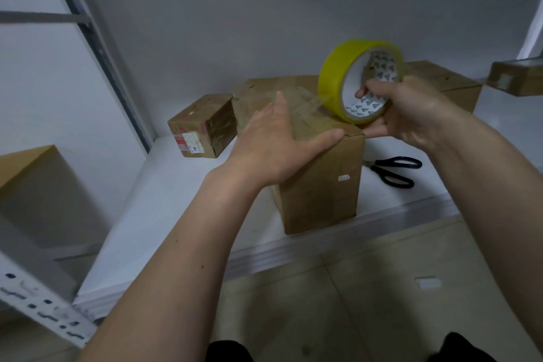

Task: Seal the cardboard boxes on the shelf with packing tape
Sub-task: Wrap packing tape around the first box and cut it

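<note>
tape roll point(338, 73) on edge, strip toward left | right hand point(411, 114) fingers grip it | left hand point(276, 141) flat on box point(320, 182)

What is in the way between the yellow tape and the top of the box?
Nothing visible. The right hand holds the tape roll right at the box top, and the left hand lies flat beside it, not under the tape.

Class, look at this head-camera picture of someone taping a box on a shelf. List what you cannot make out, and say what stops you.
- Top seam of the cardboard box: covered by the left hand.
- Print on the small box label: too small.
- Blades of the scissors: partly hidden behind the cardboard box.
- Where the clear strip from the tape roll ends: transparent, blurred.
- Box at the right edge: cut off by the frame.
</note>
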{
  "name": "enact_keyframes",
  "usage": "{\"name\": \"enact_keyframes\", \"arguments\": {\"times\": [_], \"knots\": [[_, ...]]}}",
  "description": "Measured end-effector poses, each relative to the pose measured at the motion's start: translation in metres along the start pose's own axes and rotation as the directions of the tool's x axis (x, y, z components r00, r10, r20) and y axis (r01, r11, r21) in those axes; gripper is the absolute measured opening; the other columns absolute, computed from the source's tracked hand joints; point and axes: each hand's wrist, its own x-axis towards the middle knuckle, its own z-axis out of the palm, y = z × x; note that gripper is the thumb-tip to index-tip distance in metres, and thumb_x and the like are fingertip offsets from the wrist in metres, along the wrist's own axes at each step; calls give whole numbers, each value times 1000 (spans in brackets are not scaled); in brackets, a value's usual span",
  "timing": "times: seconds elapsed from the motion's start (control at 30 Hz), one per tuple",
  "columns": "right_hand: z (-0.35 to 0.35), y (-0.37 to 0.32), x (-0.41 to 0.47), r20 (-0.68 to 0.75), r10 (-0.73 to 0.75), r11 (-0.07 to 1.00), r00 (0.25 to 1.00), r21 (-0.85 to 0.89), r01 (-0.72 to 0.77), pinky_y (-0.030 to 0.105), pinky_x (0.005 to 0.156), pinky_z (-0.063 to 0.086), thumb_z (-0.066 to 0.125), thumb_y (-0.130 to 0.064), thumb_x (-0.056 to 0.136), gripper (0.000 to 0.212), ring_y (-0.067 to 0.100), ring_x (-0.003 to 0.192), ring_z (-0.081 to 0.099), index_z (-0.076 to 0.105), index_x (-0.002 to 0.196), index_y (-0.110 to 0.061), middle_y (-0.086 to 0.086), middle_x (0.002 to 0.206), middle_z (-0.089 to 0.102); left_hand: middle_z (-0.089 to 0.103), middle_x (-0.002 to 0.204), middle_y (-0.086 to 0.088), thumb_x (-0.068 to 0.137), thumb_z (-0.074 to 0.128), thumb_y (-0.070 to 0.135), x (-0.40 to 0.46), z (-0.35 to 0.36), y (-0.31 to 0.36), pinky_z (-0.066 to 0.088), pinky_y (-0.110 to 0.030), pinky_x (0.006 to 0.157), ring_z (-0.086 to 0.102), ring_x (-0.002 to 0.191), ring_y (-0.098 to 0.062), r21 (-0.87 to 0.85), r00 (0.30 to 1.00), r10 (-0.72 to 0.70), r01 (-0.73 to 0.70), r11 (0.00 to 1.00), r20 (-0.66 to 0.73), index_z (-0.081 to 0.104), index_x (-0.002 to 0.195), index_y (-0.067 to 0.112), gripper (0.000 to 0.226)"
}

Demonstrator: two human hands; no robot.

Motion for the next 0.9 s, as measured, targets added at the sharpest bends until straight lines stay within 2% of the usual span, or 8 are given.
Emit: {"name": "enact_keyframes", "arguments": {"times": [0.13,0.27,0.4,0.47,0.57,0.7,0.8,0.9], "knots": [[4,13,1,-18,63,994,998,87,-62,35,58,59,55,-28,96,16,22,71,73,59,101,-14,10,89,72,17,164,-3,79,47,80,-1,-2,0,20,-39,121,16,150,-22,17,1000,14,-14,1000,13,3,159,17,111],[17,32,2,-27,78,995,997,60,-76,37,83,56,66,-28,88,30,22,89,70,65,113,-11,8,100,73,12,165,0,81,40,81,-2,-3,-1,14,-38,122,9,152,-19,64,998,33,-36,997,56,2,158,28,100],[13,18,5,-43,68,994,997,89,-64,39,66,57,55,-18,95,9,19,77,71,60,96,-11,7,87,72,11,166,0,82,37,81,-3,-5,-3,12,-38,122,8,152,-18,79,996,26,-32,996,80,4,158,30,97],[7,14,6,-31,74,990,997,122,-70,45,66,59,49,-10,96,10,24,80,72,58,91,-7,12,91,70,10,166,0,82,37,81,-3,-6,-4,11,-38,123,6,152,-18,78,996,21,-28,997,88,4,158,30,98],[-4,17,0,25,157,954,987,257,-158,45,58,60,43,-3,96,13,27,74,73,53,89,-6,17,96,67,10,166,0,81,37,81,-3,-7,-2,11,-39,123,6,152,-18,81,995,19,-27,996,96,3,158,30,98],[-12,34,-3,49,241,869,969,434,-237,45,56,60,42,-4,98,11,28,71,73,52,93,-4,20,94,69,11,166,1,82,39,80,-3,-5,-1,11,-39,123,6,152,-17,70,995,28,-34,997,92,4,158,32,97],[-9,49,-3,56,285,810,957,519,-272,43,57,60,43,-5,98,11,27,72,73,52,95,-2,20,97,67,10,166,-1,82,38,80,-4,-5,-1,9,-42,123,4,152,-18,73,994,29,-37,997,107,7,156,42,88],[-6,55,-2,46,273,796,961,550,-252,46,63,60,42,-5,99,13,31,84,70,52,92,0,21,98,65,6,166,-2,79,41,81,-5,-6,0,8,-44,122,1,152,-19,48,990,9,-15,999,139,15,154,47,87]]}}
